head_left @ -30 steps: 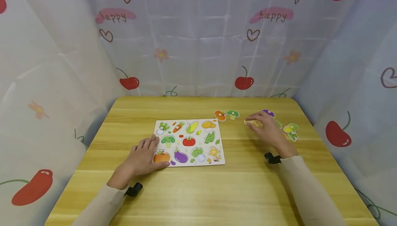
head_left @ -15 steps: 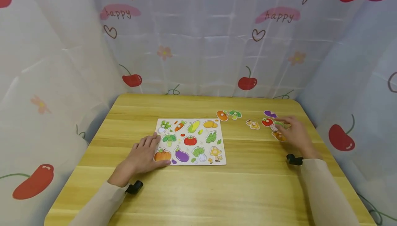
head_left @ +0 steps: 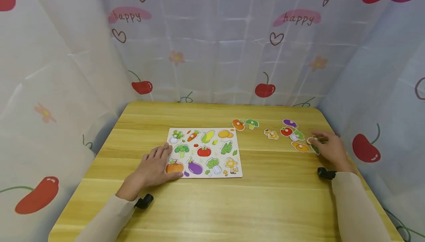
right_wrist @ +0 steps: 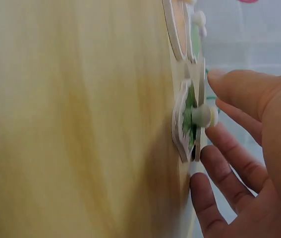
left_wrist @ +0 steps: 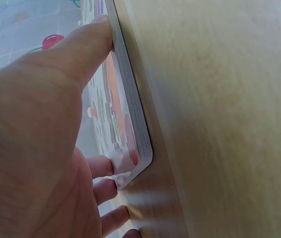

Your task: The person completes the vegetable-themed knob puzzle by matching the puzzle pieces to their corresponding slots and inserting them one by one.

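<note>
My left hand (head_left: 153, 168) rests at the left side of the vegetable puzzle board (head_left: 217, 162), its thumb on the front edge. The left wrist view shows that thumb lying along the board's rim and the fingers spread round the corner. At the far right, my right hand (head_left: 330, 149) hovers over a green leafy puzzle piece (right_wrist: 187, 119) with a white knob (right_wrist: 202, 116). Thumb and fingers stand apart around the knobs there. A yellowish piece (head_left: 311, 141) shows by the fingertips, partly hidden. A carrot piece (head_left: 192, 135) sits on the board.
Left of my right hand lie loose knobbed pieces: potato (head_left: 300, 147), cabbage (head_left: 297, 135), tomato (head_left: 286, 131), eggplant (head_left: 290, 123) and mushroom (head_left: 271, 134). Pumpkin (head_left: 238, 124) and broccoli (head_left: 252, 124) pieces lie behind the board's right corner. A printed curtain (head_left: 212, 50) surrounds the table.
My right hand has moved rightward from above the mushroom piece, past the cabbage piece, to the rightmost pieces. My left hand stays on the board. The head view has shifted slightly.
</note>
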Tool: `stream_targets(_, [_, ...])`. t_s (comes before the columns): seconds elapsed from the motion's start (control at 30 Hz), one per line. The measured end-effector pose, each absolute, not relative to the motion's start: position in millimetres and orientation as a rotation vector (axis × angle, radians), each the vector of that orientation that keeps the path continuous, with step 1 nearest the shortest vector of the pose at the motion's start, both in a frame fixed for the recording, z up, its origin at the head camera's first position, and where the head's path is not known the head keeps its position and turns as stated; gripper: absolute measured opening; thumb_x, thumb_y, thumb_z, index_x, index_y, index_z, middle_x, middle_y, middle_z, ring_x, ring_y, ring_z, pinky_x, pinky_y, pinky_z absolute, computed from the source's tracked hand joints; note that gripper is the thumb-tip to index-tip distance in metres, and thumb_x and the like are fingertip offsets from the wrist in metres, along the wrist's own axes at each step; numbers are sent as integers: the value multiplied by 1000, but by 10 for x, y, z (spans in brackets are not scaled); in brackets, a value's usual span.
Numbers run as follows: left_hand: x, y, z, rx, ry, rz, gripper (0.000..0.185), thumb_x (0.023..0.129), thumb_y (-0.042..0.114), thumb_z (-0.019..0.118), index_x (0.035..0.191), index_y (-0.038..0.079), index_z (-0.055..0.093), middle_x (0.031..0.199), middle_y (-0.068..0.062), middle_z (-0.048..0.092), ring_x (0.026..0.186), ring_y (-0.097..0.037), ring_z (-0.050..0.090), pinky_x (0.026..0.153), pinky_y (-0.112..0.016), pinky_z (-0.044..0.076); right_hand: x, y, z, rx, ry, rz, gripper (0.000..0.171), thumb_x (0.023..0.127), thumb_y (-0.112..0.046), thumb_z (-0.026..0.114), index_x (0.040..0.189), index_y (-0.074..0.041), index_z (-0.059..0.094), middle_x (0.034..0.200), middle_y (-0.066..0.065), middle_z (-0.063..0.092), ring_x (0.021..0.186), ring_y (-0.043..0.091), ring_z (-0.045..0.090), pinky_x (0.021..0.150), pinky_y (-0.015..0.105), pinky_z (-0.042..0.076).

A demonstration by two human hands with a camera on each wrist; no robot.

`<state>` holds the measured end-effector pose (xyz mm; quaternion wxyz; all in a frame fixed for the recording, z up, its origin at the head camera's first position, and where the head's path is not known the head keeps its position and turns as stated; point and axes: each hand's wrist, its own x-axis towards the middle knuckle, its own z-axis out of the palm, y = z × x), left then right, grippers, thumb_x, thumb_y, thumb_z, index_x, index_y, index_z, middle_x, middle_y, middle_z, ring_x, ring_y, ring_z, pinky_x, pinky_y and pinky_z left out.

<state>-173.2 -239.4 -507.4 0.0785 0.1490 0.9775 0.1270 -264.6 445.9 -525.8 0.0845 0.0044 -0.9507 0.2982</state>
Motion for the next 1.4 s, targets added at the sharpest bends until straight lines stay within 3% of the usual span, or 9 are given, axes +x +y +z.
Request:
stream_targets(0.1, [-1730,-2390,-5068,443,2932,381,124,99,81,76,181,-2,34,191,-26,32,169,-53,39,129,-81,38,-2626,4478,-5228,37,-2828,870,46,116,-24,76,151,6,73,149,41,68,128,63,70,100,69,61])
stream_targets(0.2, [-1730,-2387,-5065,442,2934,383,123,99,80,76,181,-2,34,190,-26,32,169,-53,39,128,-81,39,-2604,4495,-5194,37,-2840,838,40,116,-20,75,146,7,75,142,40,72,124,62,73,89,47,64])
stream_targets(0.33, [-1736,-2383,-5067,446,2930,384,124,99,81,76,181,-2,34,190,-25,32,170,-53,39,128,-81,39,-2581,4528,-5190,-12,-2856,841,36,117,-18,71,142,8,77,139,39,75,125,60,73,80,20,50])
stream_targets(0.43, [-1741,-2381,-5073,448,2926,384,124,99,82,76,181,-1,34,191,-25,32,170,-53,38,129,-81,38,-2575,4543,-5199,-44,-2857,844,35,117,-18,72,138,8,79,138,39,75,125,58,73,76,13,44])
stream_targets(0.8, [-1726,-2384,-5082,441,2913,382,124,99,82,75,181,-1,34,191,-25,31,170,-52,38,128,-80,39,-2596,4513,-5201,-100,-2816,782,34,117,-21,73,130,8,82,126,38,77,113,51,74,75,24,47])
stream_targets(1.07, [-1733,-2389,-5071,439,2922,374,123,100,81,75,182,-1,33,191,-25,31,171,-52,38,130,-81,38,-2615,4454,-5162,-125,-2762,837,40,118,-30,72,134,6,80,144,39,68,130,60,67,100,69,57])
stream_targets(1.13, [-1740,-2389,-5072,438,2924,368,123,100,81,75,182,-1,33,191,-25,31,171,-52,38,130,-81,38,-2619,4433,-5150,-129,-2753,835,41,117,-33,73,133,4,80,146,37,67,132,58,66,100,64,59])
stream_targets(1.23, [-1744,-2389,-5073,436,2921,368,124,100,82,75,182,-1,33,191,-25,31,171,-52,38,130,-81,38,-2620,4398,-5135,-110,-2741,835,41,116,-34,76,131,4,81,143,34,70,131,55,68,92,38,59])
stream_targets(1.4, [-1743,-2390,-5072,432,2918,377,124,100,81,75,182,-1,33,191,-25,31,171,-52,37,130,-81,38,-2610,4341,-5121,-87,-2729,864,41,115,-36,78,128,3,83,131,30,78,120,48,74,80,14,45])
